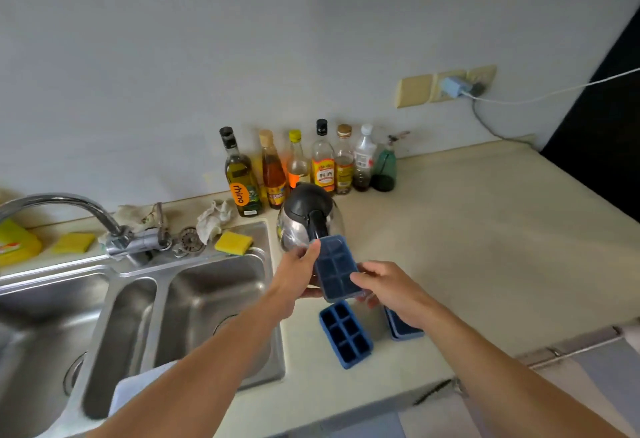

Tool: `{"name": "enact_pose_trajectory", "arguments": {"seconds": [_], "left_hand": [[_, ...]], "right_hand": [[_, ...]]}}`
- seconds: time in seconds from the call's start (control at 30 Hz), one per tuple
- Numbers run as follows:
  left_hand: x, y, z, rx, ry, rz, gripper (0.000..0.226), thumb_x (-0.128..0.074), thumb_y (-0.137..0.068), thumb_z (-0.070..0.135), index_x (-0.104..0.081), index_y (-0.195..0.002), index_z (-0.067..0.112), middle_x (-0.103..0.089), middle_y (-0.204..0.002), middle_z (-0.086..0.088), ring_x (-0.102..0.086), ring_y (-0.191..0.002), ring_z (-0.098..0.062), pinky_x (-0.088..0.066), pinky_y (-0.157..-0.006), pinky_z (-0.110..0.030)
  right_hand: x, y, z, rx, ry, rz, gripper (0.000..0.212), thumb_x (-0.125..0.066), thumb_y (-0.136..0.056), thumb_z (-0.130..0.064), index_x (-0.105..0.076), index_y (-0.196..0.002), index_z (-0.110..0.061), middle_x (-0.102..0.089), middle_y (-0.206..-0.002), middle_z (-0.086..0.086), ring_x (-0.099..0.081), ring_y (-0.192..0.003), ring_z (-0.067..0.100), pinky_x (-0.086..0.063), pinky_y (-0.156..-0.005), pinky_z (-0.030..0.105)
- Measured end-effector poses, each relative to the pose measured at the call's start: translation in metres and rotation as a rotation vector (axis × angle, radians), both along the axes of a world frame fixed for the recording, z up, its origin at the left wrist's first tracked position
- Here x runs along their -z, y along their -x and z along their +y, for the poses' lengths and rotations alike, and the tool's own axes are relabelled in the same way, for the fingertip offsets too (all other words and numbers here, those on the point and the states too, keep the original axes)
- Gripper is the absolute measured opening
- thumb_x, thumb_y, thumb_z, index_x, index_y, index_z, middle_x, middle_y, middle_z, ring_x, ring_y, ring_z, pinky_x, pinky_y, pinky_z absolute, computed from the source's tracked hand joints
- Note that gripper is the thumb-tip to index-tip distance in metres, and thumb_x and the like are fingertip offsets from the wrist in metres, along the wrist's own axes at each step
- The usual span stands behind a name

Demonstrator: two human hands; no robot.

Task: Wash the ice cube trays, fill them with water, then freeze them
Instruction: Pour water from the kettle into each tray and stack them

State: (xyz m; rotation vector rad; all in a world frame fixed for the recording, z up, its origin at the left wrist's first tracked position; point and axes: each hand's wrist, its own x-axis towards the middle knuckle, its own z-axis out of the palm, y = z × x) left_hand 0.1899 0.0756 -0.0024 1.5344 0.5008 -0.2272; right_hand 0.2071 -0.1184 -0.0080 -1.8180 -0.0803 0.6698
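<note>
Sink point(214, 285): double basin, left of both hands. Counter point(485, 229) under and right of the fingers. Kettle point(304, 209) just beyond the fingertips.

Held tray point(337, 269): blue, lifted off the counter between both hands. Its long axis runs away from the person, far end toward the kettle. Can't tell whether it holds water.

Second tray point(345, 333): flat on the counter, directly below the held one, same heading. Third tray point(403, 328): partly hidden under the right wrist.

Left hand point(294, 274): thumb on the far left rim, fingers curled beneath. Right hand point(391, 285): thumb pinching the near right corner, fingers curled under.

Judgement: if washing comes next, the tray travels left. The left hand is nearer the basin.
</note>
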Motion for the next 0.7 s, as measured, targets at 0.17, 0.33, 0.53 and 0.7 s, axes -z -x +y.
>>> {"name": "enact_pose_trajectory", "arguments": {"seconds": [0.17,0.33,0.53,0.7], "left_hand": [[0.013,-0.001,-0.064,0.097,-0.025,0.06,0.028,-0.046,-0.106,0.037,-0.06,-0.114,0.014,-0.075,-0.099,-0.011,-0.077,-0.078,-0.025,-0.064,-0.066,-0.041],[0.021,0.006,-0.102,0.11,0.014,0.081,0.032,-0.049,-0.104,0.041,-0.056,-0.121,0.015,-0.074,-0.098,-0.009,-0.077,-0.071,-0.02,-0.06,-0.056,-0.033],[0.05,0.019,-0.125,0.205,0.045,0.179,0.03,-0.061,-0.101,0.019,-0.058,-0.128,0.005,-0.072,-0.11,-0.013,-0.075,-0.091,-0.025,-0.062,-0.068,-0.031],[0.064,0.017,-0.133,0.215,-0.034,0.182,0.024,-0.06,-0.1,0.01,-0.063,-0.122,0.001,-0.072,-0.107,-0.019,-0.075,-0.092,-0.033,-0.063,-0.081,-0.038]], "right_hand": [[0.014,0.012,-0.065,0.053,0.004,0.051,0.015,-0.061,-0.102,-0.019,-0.075,-0.105,-0.017,-0.071,-0.085,0.005,-0.064,-0.067,0.012,-0.051,-0.061,0.028],[0.027,0.02,-0.095,0.136,0.024,0.056,0.017,-0.058,-0.102,-0.016,-0.073,-0.109,-0.019,-0.075,-0.09,0.008,-0.064,-0.064,0.011,-0.051,-0.059,0.025],[0.047,0.025,-0.107,0.222,0.108,0.038,0.02,-0.054,-0.102,-0.013,-0.073,-0.106,-0.014,-0.073,-0.077,0.005,-0.06,-0.058,0.011,-0.049,-0.053,0.023],[0.058,0.025,-0.11,0.18,0.25,0.011,0.021,-0.052,-0.101,-0.018,-0.071,-0.108,-0.019,-0.071,-0.091,0.007,-0.06,-0.07,0.015,-0.05,-0.053,0.022]]}}
